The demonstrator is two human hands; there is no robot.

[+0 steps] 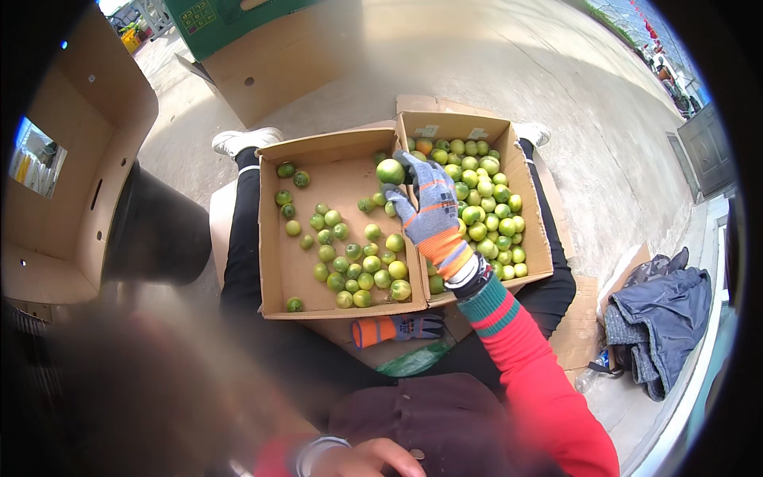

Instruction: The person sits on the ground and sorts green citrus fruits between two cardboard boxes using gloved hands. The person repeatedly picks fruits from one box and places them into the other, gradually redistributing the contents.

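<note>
My right hand (433, 219), in a grey and orange work glove, holds a round green fruit (390, 171) above the wall shared by two open cardboard boxes. The left box (270, 246) has green and yellowish fruits scattered loosely over its bottom. The right box (531, 199) is packed full of the same fruits. Both boxes rest across my legs in black trousers. My left hand (367, 459) is bare and lies low on my lap at the picture's bottom edge; its fingers are only partly seen.
A spare grey and orange glove (397, 327) lies in front of the boxes. A black bucket (155, 230) and a large open carton (71, 159) stand to my left. Another carton (270, 56) sits ahead. A dark blue jacket (660, 318) lies on the concrete at right.
</note>
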